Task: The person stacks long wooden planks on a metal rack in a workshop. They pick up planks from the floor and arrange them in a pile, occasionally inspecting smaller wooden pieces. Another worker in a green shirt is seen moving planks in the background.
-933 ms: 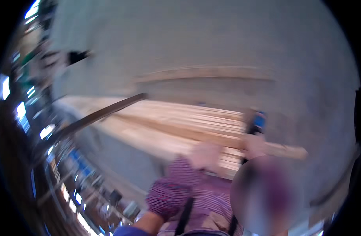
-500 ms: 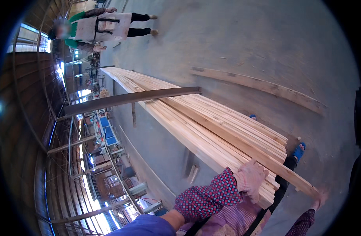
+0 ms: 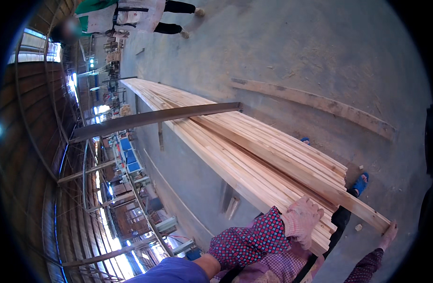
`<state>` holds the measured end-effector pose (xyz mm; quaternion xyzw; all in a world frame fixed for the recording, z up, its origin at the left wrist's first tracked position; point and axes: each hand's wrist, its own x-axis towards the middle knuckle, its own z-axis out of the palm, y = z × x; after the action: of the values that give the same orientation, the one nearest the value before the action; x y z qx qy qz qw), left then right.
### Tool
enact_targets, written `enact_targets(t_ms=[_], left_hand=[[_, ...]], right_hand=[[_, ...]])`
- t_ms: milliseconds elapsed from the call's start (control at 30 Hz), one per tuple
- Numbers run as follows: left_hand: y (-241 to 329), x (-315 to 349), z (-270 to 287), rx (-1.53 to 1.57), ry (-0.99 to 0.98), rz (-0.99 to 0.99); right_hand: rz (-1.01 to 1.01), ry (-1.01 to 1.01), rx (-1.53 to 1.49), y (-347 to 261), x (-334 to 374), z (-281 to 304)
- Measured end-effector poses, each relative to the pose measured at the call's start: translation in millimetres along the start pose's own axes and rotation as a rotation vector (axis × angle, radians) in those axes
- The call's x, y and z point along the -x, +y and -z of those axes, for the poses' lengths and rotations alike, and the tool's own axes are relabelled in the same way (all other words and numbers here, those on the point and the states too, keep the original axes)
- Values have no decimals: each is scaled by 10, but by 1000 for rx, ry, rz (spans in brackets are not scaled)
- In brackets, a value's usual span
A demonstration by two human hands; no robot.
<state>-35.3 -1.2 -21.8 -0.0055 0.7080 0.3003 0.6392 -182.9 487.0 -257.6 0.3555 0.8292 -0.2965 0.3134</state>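
Observation:
A long stack of pale wooden boards [image 3: 273, 155] runs from the far left to beside me. My left hand [image 3: 303, 220], in a pinkish work glove, lies at the near end of the stack, with curled fingers over the top boards and its thumb down the side. My right hand [image 3: 389, 234] grips the near end of one longer board [image 3: 362, 207], which juts out past the others. A dark gap shows between this board and those on its left. The undersides of both hands are hidden.
A dark metal bar [image 3: 164, 120] crosses over the stack. One loose plank [image 3: 315, 101] lies on the floor to the right. A blue sandal [image 3: 361, 183] shows beside the stack. Another person [image 3: 131, 16] stands at the far left. Machines with blue panels [image 3: 129, 155] line the left side.
The longer board's near end has shifted slightly right with my right hand, and the gap beside it looks wider. My left hand stays on the stack. The other person sits higher in view.

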Motion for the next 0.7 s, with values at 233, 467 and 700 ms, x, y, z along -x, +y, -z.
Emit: enact_targets(t_ms=[233, 467, 700], left_hand=[[-29, -11, -22, 22, 15, -13], [-33, -45, -91, 20, 48, -26], [-14, 16, 21, -50, 0, -9]], right_hand=[[20, -168, -20, 78, 1049, -1163], [402, -335, 171, -244, 2123, -1878], [306, -596, 199, -579, 2510, -1922]])
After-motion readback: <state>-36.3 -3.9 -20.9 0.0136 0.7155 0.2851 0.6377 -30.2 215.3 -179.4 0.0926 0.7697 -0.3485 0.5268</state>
